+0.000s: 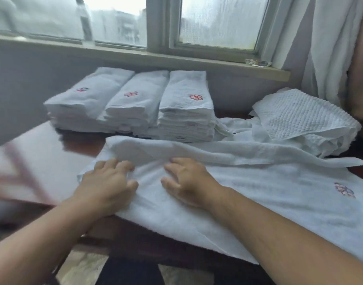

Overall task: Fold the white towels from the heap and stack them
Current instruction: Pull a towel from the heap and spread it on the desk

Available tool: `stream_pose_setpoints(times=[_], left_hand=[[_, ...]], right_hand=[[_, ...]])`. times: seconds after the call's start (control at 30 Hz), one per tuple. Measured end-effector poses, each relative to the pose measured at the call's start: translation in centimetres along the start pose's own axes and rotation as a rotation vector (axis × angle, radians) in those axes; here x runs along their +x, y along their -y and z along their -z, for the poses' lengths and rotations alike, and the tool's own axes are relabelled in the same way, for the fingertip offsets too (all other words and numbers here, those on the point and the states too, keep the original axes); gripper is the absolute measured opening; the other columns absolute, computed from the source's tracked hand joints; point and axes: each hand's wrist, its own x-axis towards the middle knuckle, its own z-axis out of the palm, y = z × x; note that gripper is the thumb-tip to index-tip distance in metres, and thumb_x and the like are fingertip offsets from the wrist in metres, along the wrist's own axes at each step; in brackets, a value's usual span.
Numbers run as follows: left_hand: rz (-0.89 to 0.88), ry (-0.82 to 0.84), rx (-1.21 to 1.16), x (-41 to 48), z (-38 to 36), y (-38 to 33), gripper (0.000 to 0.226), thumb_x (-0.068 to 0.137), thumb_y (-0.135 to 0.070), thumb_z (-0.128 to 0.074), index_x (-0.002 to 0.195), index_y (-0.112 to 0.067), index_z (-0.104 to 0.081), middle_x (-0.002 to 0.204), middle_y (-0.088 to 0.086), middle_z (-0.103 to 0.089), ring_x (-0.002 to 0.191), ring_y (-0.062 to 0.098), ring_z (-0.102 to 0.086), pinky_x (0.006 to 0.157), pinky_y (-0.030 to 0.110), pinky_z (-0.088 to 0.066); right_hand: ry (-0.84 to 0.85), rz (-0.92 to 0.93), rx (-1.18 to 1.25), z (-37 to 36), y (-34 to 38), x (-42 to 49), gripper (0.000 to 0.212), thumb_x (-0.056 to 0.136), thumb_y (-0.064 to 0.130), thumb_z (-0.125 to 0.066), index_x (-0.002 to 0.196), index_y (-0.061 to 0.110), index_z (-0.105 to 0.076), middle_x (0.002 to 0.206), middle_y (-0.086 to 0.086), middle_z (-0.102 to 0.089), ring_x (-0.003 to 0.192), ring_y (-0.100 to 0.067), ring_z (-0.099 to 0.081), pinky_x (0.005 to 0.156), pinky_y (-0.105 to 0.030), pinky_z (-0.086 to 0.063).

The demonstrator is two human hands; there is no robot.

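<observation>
White towels (184, 93): three stacks (135, 112) folded; one towel (258, 192) mid-fold, left hand (108, 182) bunching its cloth, right hand (186, 177) pressing flat; heap (300, 124) at right not yet folded.

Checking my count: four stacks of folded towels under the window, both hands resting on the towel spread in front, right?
Not four: the head view shows three stacks of folded towels under the window. Left hand and right hand do rest on the spread towel.

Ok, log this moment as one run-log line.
step: folding towel | left hand: on towel, grip unclear | right hand: on towel, grip unclear | folded stacks: three, behind | heap: far right
</observation>
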Motion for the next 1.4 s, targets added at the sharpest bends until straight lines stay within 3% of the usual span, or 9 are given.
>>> stream_pose_setpoints(times=[0.2,0.33,0.43,0.5,0.8,1.0,1.2,1.3,1.4], left_hand=[[0.02,0.214,0.195,-2.2,4.7,2.3,0.039,0.092,-0.043,-0.036,0.129,-0.043,-0.049,0.137,-0.013,-0.047,0.123,0.015,-0.049,0.101,0.04,-0.042],[0.194,0.28,0.487,-1.3,7.1,1.3,0.045,0.095,-0.053,-0.032,0.119,-0.027,-0.06,0.126,-0.001,-0.058,0.108,0.024,-0.055,0.093,0.04,-0.044],[0.025,0.154,0.45,-0.1,5.9,-1.1,0.022,0.095,-0.034,-0.039,0.094,-0.022,-0.057,0.107,0.0,-0.06,0.09,0.024,-0.053,0.081,0.039,-0.04],[-0.149,0.091,0.299,0.6,3.7,-3.0,0.024,0.096,-0.031,-0.041,0.104,-0.022,-0.062,0.115,0.001,-0.06,0.101,0.027,-0.056,0.084,0.038,-0.046],[-0.572,-0.289,-0.133,4.5,-2.9,-14.7,0.039,0.093,-0.031,-0.055,0.132,-0.031,-0.056,0.132,-0.008,-0.055,0.122,0.019,-0.05,0.098,0.037,-0.043],[-0.786,-0.262,-0.152,7.1,-4.0,-24.6,0.04,0.096,-0.044,-0.054,0.134,-0.032,-0.053,0.137,-0.005,-0.051,0.123,0.02,-0.047,0.099,0.038,-0.042],[-0.711,-0.068,-0.046,9.4,-5.4,-28.2,0.037,0.094,-0.049,-0.053,0.126,-0.03,-0.056,0.131,-0.001,-0.05,0.12,0.023,-0.046,0.096,0.041,-0.042],[-0.766,-0.103,-0.072,9.8,-5.9,-27.8,0.031,0.095,-0.044,-0.05,0.123,-0.035,-0.055,0.127,-0.006,-0.05,0.117,0.02,-0.046,0.094,0.039,-0.043],[-0.78,-0.125,-0.156,10.4,-5.6,-27.0,0.022,0.096,-0.039,-0.048,0.115,-0.035,-0.06,0.123,-0.009,-0.054,0.113,0.019,-0.049,0.089,0.039,-0.047]], right_hand=[[-0.022,0.016,-0.053,-1.0,0.2,1.7,0.055,0.103,0.052,-0.035,0.153,0.029,-0.04,0.165,0.0,-0.028,0.153,-0.02,-0.019,0.122,-0.041,-0.015],[-0.202,0.075,0.01,-0.9,0.6,1.0,0.032,0.099,0.035,-0.051,0.121,0.02,-0.069,0.129,0.0,-0.064,0.123,-0.023,-0.053,0.105,-0.039,-0.039],[-0.218,0.106,0.025,-0.4,0.2,0.3,0.025,0.095,0.028,-0.056,0.111,0.018,-0.073,0.116,0.003,-0.068,0.11,-0.019,-0.057,0.097,-0.037,-0.045],[-0.227,0.082,0.024,0.3,-0.9,-0.5,0.022,0.093,0.026,-0.059,0.106,0.018,-0.074,0.11,0.005,-0.069,0.105,-0.018,-0.059,0.093,-0.036,-0.048],[-0.492,-0.555,0.249,6.5,-14.7,-11.6,0.016,0.09,0.025,-0.067,0.075,0.031,-0.072,0.077,0.018,-0.071,0.078,-0.002,-0.064,0.065,-0.016,-0.043],[-0.618,-0.861,0.208,6.6,-21.7,-18.4,0.028,0.093,0.024,-0.063,0.079,0.0,-0.067,0.079,-0.016,-0.067,0.081,-0.032,-0.062,0.064,-0.036,-0.044],[-0.628,-0.886,0.173,7.2,-25.4,-20.2,0.036,0.095,0.03,-0.055,0.069,0.004,-0.059,0.084,0.002,-0.065,0.08,-0.013,-0.057,0.061,-0.026,-0.043],[-0.621,-0.94,0.235,8.1,-26.6,-20.7,0.041,0.093,0.037,-0.054,0.08,0.0,-0.067,0.083,-0.01,-0.066,0.077,-0.021,-0.057,0.057,-0.028,-0.039],[-0.624,-1.163,0.38,10.4,-28.3,-18.5,0.044,0.094,0.044,-0.05,0.078,0.011,-0.074,0.058,0.002,-0.069,0.054,-0.016,-0.059,0.056,-0.028,-0.045]])
